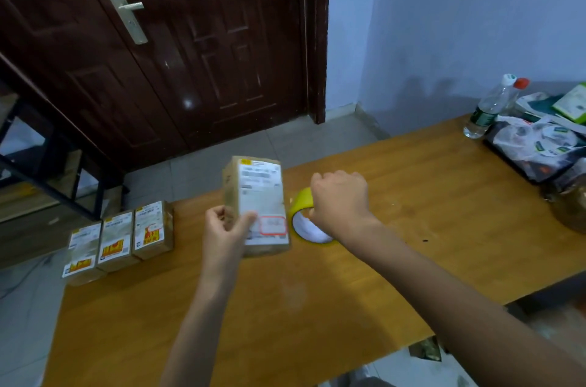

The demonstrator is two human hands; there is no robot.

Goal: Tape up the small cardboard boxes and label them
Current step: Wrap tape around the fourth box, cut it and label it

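Observation:
My left hand holds a small cardboard box by its lower left edge, tilted up over the wooden table. A white shipping label with a red-framed sticker covers the box's upper face. Just right of the box, my right hand is closed on a yellow roll of tape, which stands on its edge on the table. Three more small labelled boxes lie side by side at the table's left edge.
Two clear plastic bottles stand at the far right, beside a dark tray with plastic bags and packets. A round brown object sits at the right edge. A dark door and tiled floor lie beyond the table.

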